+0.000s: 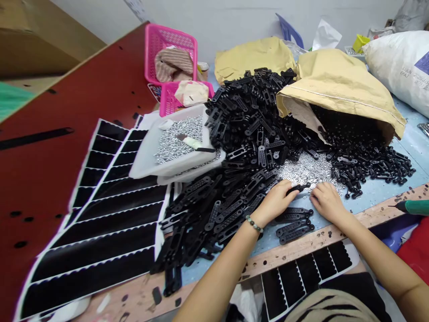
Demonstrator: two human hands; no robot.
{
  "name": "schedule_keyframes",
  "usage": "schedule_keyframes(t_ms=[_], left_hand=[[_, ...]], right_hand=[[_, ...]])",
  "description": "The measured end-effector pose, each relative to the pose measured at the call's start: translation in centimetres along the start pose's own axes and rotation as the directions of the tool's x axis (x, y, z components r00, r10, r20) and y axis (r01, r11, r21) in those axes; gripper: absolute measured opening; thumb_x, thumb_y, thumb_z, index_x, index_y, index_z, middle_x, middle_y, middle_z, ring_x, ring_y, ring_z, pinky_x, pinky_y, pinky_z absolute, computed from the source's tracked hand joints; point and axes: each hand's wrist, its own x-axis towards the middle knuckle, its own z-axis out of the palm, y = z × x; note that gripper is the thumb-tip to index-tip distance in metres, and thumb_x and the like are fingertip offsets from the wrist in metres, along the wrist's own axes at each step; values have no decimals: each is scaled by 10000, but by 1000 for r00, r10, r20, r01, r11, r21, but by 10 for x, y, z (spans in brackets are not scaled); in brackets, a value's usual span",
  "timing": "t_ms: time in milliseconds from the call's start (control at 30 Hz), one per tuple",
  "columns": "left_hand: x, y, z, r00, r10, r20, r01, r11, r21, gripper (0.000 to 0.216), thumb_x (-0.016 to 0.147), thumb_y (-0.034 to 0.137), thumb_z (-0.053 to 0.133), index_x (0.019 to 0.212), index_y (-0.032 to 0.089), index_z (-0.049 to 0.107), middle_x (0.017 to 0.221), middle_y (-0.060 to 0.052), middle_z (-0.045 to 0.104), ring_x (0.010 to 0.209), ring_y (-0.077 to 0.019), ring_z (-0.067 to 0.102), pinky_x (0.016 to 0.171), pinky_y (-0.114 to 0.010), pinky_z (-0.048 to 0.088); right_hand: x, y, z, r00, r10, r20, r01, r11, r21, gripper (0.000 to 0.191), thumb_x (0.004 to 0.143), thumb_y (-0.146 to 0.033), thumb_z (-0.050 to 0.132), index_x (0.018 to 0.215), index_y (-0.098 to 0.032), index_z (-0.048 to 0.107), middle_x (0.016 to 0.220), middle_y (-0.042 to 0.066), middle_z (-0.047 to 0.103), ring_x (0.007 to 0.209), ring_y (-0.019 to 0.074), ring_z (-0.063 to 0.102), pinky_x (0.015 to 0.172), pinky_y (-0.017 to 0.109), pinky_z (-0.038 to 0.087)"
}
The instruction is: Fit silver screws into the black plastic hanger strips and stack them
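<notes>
My left hand [280, 197], with a beaded bracelet at the wrist, is closed on a black plastic link [303, 186] that points to the right. Beside it, my right hand [326, 201] has its fingers curled together at the near edge of a heap of small silver metal pins [303, 170]; what they pinch, if anything, is hidden. Several black perforated links [295, 230] lie side by side just below the hands. To the left spreads a large pile of similar black links [241, 192].
An opened yellow sack [338, 85] spills small black parts [385, 165] at the right. White trays [144, 156] hold more pins and a knife-like tool. Pink baskets [150, 53] stand behind. Black strip sheets [110, 223] lie left; a green-handled tool [417, 207] juts in at right.
</notes>
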Motion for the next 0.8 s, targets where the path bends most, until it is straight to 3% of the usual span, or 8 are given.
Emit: schedule_keyframes(t_ms=[100,200,300,400,467,567,667,800], left_hand=[[2,0,4,998,22,52,-23,999,31,166,882,263,502,785,177,606,848,-40,565,865,-191,530,811,-316,427],[3,-1,6,998,27,54,-29,999,35,165,880,254,505,784,182,618,847,-39,569,870,-191,531,816,-317,428],[2,-3,3,1000,3,-3,-3,1000,30,197,904,269,460,853,178,628,875,-48,571,868,-194,531,827,-335,427],[1,-5,0,998,-21,-59,21,1000,11,211,907,278,454,888,174,636,894,-52,576,888,-198,531,849,-346,425],[1,-6,1,1000,-2,-23,3,1000,24,209,907,275,462,912,176,646,910,-54,580,902,-199,532,860,-347,423],[2,-7,7,993,63,100,-71,994,86,188,901,263,489,918,186,659,937,-57,585,922,-203,527,862,-346,418],[2,-8,12,984,94,154,-113,987,117,169,896,253,506,906,194,663,933,-56,583,925,-208,516,854,-346,412],[-1,-10,13,981,112,155,-131,984,118,200,919,258,466,984,218,651,983,-55,567,963,-208,500,890,-358,393]], right_hand=[[-7,7,-6,997,73,-29,-73,997,30,101,882,-279,556,820,-200,568,848,60,562,845,233,483,760,354,371],[-8,6,-7,996,68,-49,-61,989,133,126,889,-317,555,940,-205,582,911,64,569,872,227,500,774,350,394],[0,-1,-2,1000,3,-20,0,988,153,137,895,-285,552,1003,-223,610,955,68,582,910,225,509,795,355,402],[6,-5,2,1000,-4,20,2,996,92,71,876,-266,585,895,-216,631,908,65,589,894,231,513,798,372,406],[4,-2,0,999,31,8,-32,996,81,85,858,-289,613,862,-205,620,894,67,589,890,240,519,800,385,416],[-5,4,-5,995,78,-67,-67,986,152,221,848,-338,625,1022,-204,601,1006,92,595,951,254,536,819,400,440],[-13,4,-5,997,3,-81,15,976,216,218,895,-268,558,1105,-228,600,1034,86,619,964,232,557,834,390,455],[-15,-6,5,995,-48,-87,66,973,223,159,908,-209,530,999,-215,660,919,74,648,868,215,570,787,373,470]])
